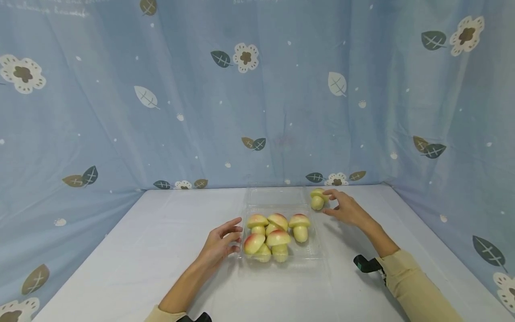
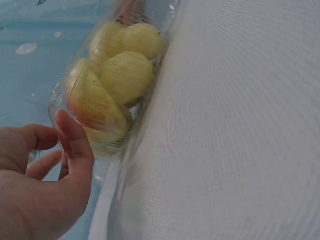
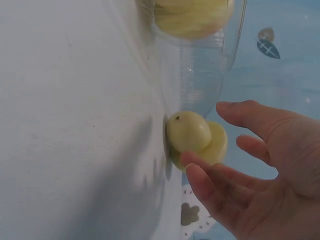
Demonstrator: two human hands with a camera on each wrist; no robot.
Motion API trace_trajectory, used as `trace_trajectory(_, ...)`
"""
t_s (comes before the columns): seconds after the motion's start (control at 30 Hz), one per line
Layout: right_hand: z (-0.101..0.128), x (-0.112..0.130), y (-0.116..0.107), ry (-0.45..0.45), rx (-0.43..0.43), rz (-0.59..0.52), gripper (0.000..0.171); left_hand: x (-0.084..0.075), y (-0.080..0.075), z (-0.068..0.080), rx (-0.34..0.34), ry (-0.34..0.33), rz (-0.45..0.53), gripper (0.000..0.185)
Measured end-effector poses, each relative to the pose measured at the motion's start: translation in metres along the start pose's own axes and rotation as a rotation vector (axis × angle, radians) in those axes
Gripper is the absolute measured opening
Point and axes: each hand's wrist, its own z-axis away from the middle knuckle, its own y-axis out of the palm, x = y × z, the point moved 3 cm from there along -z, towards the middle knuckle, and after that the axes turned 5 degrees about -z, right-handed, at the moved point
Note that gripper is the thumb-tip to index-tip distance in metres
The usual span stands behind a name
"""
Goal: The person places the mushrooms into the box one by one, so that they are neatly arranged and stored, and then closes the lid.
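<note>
Several toy mushrooms (image 1: pixel 278 238), yellow-green with reddish caps, lie in a clear plastic clamshell box (image 1: pixel 311 248) whose lid (image 1: pixel 277 196) is folded back. Beyond the box's right rear corner, one more toy mushroom (image 1: pixel 317 202) rests on the table. My right hand (image 1: pixel 345 209) reaches around that mushroom's right side, thumb and fingers spread. In the right wrist view a gap shows between thumb and mushroom (image 3: pixel 189 131). At the box's left wall is my left hand (image 1: pixel 220 243), its fingers loosely bent. The left wrist view has those fingertips (image 2: pixel 65 120) at the clear rim, apparently touching it.
A white cloth covers the table (image 1: pixel 161 250). Behind it and along the sides hangs a blue curtain (image 1: pixel 193 112) printed with leaves and flowers. A black wrist camera (image 1: pixel 366 264) sits by the right sleeve.
</note>
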Motion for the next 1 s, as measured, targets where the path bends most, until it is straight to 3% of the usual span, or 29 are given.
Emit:
trace_trajectory(0.3, -0.011, 0.0, 0.001, -0.024, -0.038, 0.06, 0.062, -0.001, 0.002, -0.001, 0.009, -0.007, 0.004, 0.052)
trace_trajectory(0.7, -0.029, -0.006, 0.005, 0.034, -0.037, 0.124, 0.072, -0.001, 0.002, 0.001, 0.009, -0.006, -0.005, 0.053)
trace_trajectory(1.0, -0.037, -0.011, 0.012, 0.02, -0.05, 0.098, 0.079, -0.002, 0.002, 0.001, 0.002, -0.001, -0.006, 0.054)
